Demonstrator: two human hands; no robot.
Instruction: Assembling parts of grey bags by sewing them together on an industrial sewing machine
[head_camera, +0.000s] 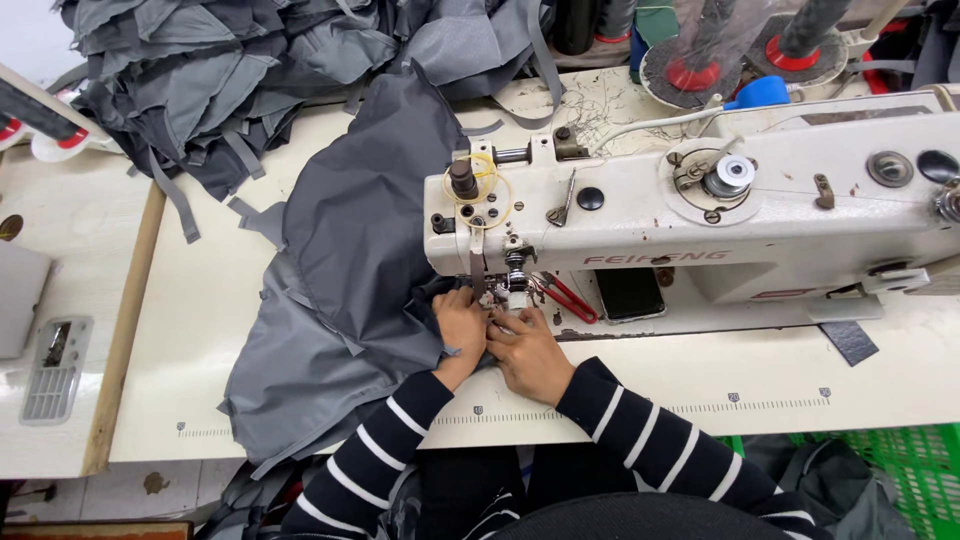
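Lying across the desk's (200, 330) left half toward its front edge, the grey cloth (350, 250) runs under the sewing machine (700, 215); the left hand (460, 330) presses flat on it, the right hand (527, 352) beside, fingers pinching its edge.

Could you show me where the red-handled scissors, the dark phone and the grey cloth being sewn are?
red-handled scissors (572, 298), head view, on a red handle loop.
dark phone (630, 293), head view, middle of its screen.
grey cloth (360, 230), head view, its broad dark panel.
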